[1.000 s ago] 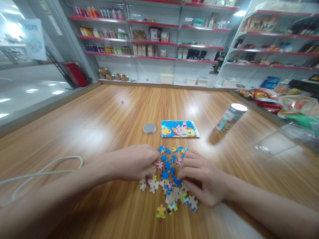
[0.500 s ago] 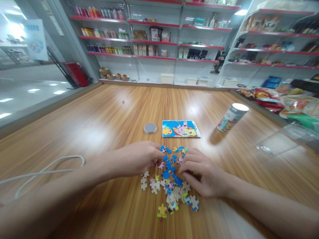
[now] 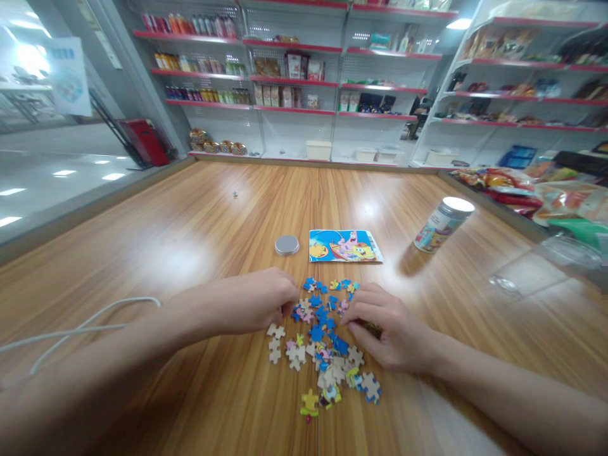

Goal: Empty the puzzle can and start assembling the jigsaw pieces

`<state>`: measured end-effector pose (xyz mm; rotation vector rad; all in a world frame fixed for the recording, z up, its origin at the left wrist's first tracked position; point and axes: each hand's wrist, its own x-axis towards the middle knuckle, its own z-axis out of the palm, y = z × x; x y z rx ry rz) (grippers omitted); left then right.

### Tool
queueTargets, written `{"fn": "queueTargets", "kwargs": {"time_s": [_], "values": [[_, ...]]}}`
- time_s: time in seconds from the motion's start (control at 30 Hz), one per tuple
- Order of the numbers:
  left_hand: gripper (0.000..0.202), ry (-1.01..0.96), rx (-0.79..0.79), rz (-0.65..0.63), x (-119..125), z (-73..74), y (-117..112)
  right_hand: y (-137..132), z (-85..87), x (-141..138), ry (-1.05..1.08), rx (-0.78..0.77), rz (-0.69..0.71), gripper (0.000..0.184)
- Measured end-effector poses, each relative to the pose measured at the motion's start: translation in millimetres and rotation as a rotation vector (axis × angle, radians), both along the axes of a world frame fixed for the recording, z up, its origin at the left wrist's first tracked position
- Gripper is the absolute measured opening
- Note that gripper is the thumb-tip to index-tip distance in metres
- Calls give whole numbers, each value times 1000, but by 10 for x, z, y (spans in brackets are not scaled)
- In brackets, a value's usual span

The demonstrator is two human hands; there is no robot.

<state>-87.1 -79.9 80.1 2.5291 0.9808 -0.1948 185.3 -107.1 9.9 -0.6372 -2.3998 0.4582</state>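
A loose pile of jigsaw puzzle pieces (image 3: 316, 332) lies on the wooden table, some blue, pink or yellow side up, others bare beige backs. My left hand (image 3: 270, 299) is at the pile's upper left edge, fingers curled downward and closed; their tips and anything in them are hidden. At the right edge rests my right hand (image 3: 387, 326), its fingers loosely bent and the thumb apart, with yellowish pieces partly hidden beneath. Beyond the pile lie a picture card (image 3: 345, 246) with cartoon figures and a round silver lid (image 3: 287, 245).
A printed canister (image 3: 443, 225) with a white top stands at the right, near a clear plastic container (image 3: 546, 266). A pale cable (image 3: 95, 328) loops at the left. One small piece (image 3: 235, 194) lies far off. Stocked shelves (image 3: 294, 79) rise behind the table.
My left hand has shifted slightly left, uncovering pink, blue and beige pieces at the pile's left edge. My right hand has barely moved.
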Motion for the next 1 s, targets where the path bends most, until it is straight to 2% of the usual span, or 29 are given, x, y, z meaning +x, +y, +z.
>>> {"fn": "queueTargets", "kwargs": {"time_s": [0.17,0.33,0.43,0.53,0.77,1.0], "values": [[6,78,20,54,-81,39,-34,8,-23,6,-4,-2,-9,16],[19,77,35,51,-117,-4,5,15,-13,8,-13,-2,-15,15],[18,67,67,23,-66,-21,11,10,-2,3,-20,-6,-17,15],[5,-18,128,8,35,-27,-12,2,7,-2,-18,0,-21,15],[11,-92,142,-39,96,-96,-7,3,15,3,-8,13,-22,15],[11,40,85,0,-15,-43,-2,3,6,-3,-2,7,-22,15]]}}
